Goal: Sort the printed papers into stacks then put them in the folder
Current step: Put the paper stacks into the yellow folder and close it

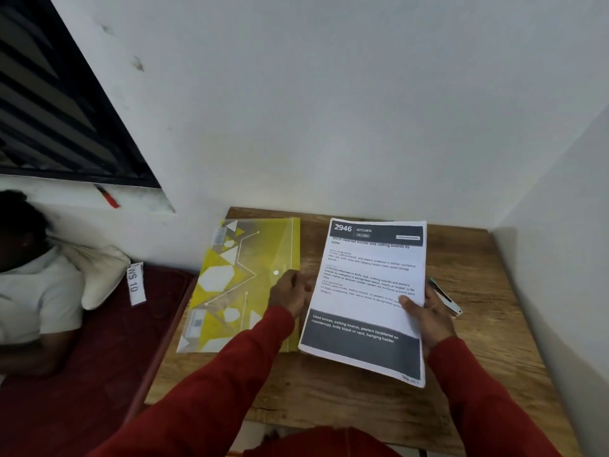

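- Papers [369, 291]: one stack w/ printed top sheet (dark header "2946 KITCHEN", dark band at bottom), held up over the right half of the tabletop [329, 400], near edge tilted up off the wood.
- Left hand [290, 295]: at the stack's left edge, fingers curled round that edge; thumb side hidden behind the sheets, so how much of the stack it grips can't be told.
- Right hand [428, 315]: grips the stack's right edge, thumb pressed on the top sheet, other fingers under the stack.
- Folder [240, 285]: yellow, translucent, w/ white geometric shapes + snap button; lies flat at the tabletop's left edge, reaching toward the back-left corner, just beside the stack. Flap looks closed.
- Pen-like item [446, 296] w/ teal end lies near the tabletop's right edge, partly hidden by right hand.
- Both sleeves red.
- Off the left edge: dark red bed [99, 374] w/ tag "WS 10" [135, 285], pillow [99, 275], another person lying there.
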Action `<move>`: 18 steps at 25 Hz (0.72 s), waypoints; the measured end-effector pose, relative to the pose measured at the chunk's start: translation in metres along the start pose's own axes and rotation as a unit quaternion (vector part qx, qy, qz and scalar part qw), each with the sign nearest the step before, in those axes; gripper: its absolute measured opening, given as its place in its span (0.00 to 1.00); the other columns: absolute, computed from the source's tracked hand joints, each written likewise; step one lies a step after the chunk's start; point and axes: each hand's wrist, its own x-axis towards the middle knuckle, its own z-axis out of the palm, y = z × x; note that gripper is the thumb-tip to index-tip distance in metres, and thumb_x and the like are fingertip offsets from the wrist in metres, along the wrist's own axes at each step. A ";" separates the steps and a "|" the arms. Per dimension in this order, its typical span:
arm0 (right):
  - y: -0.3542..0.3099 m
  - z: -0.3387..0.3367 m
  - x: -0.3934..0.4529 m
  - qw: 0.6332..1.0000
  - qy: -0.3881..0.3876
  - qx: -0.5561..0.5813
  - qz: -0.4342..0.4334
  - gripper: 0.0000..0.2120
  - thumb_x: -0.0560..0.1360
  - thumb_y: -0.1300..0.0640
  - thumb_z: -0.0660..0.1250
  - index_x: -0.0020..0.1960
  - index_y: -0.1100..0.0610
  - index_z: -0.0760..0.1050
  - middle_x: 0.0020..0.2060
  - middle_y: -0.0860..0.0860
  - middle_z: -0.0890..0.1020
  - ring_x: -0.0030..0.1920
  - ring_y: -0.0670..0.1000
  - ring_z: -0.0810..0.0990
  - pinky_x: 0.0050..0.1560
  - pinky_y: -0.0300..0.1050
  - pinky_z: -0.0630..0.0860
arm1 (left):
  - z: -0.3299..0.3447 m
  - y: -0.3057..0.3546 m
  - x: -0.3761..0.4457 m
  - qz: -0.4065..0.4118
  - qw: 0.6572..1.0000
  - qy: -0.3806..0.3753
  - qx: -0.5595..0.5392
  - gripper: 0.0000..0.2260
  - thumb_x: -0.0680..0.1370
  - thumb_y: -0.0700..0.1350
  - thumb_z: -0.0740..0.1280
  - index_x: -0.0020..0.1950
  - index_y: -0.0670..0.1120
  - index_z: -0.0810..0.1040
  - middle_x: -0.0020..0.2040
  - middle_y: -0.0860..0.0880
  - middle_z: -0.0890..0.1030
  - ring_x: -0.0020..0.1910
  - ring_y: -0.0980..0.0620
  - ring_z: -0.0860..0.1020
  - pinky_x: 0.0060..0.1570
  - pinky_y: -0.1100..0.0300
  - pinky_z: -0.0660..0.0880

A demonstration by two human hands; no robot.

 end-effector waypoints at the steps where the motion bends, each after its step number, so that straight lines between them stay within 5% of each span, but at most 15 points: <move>1: 0.001 -0.001 0.002 1.000 0.006 0.000 0.004 0.21 0.76 0.70 0.65 0.63 0.51 0.75 0.48 0.48 0.86 0.45 0.52 0.85 0.41 0.47 0.83 | -0.008 -0.011 0.002 0.034 0.992 0.046 0.110 0.12 0.79 0.55 0.64 0.55 0.48 0.77 0.53 0.48 0.80 0.54 0.45 0.79 0.53 0.51 0.76; 3: 0.005 -0.006 0.005 1.000 0.017 -0.011 0.010 0.22 0.76 0.70 0.65 0.66 0.51 0.73 0.51 0.50 0.85 0.47 0.54 0.85 0.44 0.50 0.83 | -0.023 -0.031 0.002 0.019 0.945 0.066 0.320 0.29 0.73 0.65 0.65 0.68 0.50 0.68 0.67 0.46 0.69 0.64 0.41 0.68 0.61 0.47 0.68; 6: 0.016 -0.019 0.010 0.997 0.038 -0.061 0.025 0.20 0.77 0.67 0.66 0.66 0.54 0.73 0.56 0.56 0.83 0.52 0.59 0.83 0.51 0.55 0.80 | -0.035 -0.042 -0.005 -0.035 0.902 0.002 0.430 0.47 0.67 0.73 0.63 0.77 0.50 0.52 0.77 0.49 0.50 0.70 0.38 0.57 0.66 0.40 0.59; 12: 0.031 -0.016 0.004 0.952 0.065 -0.295 0.038 0.17 0.77 0.64 0.65 0.66 0.57 0.71 0.62 0.57 0.79 0.56 0.58 0.78 0.55 0.49 0.72 | -0.055 -0.056 -0.008 0.001 0.884 -0.070 0.463 0.46 0.67 0.71 0.66 0.77 0.55 0.50 0.79 0.56 0.46 0.73 0.38 0.54 0.68 0.38 0.56; 14: 0.023 -0.008 0.002 0.906 0.092 -0.414 0.020 0.19 0.77 0.60 0.66 0.67 0.59 0.69 0.63 0.60 0.77 0.61 0.63 0.75 0.57 0.53 0.71 | -0.063 -0.061 -0.013 0.019 0.873 -0.071 0.483 0.45 0.66 0.73 0.65 0.76 0.56 0.51 0.79 0.56 0.47 0.72 0.39 0.55 0.67 0.38 0.57; 16: 0.015 0.000 0.000 0.818 0.130 -0.559 -0.024 0.26 0.75 0.55 0.68 0.70 0.59 0.65 0.66 0.63 0.71 0.64 0.67 0.69 0.61 0.61 0.69 | -0.068 -0.062 -0.016 0.037 0.863 -0.065 0.500 0.44 0.66 0.74 0.63 0.76 0.57 0.53 0.78 0.56 0.50 0.71 0.40 0.57 0.66 0.39 0.57; 18: 0.014 0.018 0.001 0.751 0.153 -0.625 -0.148 0.26 0.74 0.53 0.67 0.69 0.60 0.66 0.63 0.66 0.69 0.62 0.68 0.68 0.60 0.64 0.68 | -0.071 -0.057 -0.013 0.054 0.863 -0.051 0.500 0.36 0.71 0.72 0.60 0.74 0.57 0.59 0.77 0.56 0.55 0.70 0.40 0.59 0.65 0.41 0.59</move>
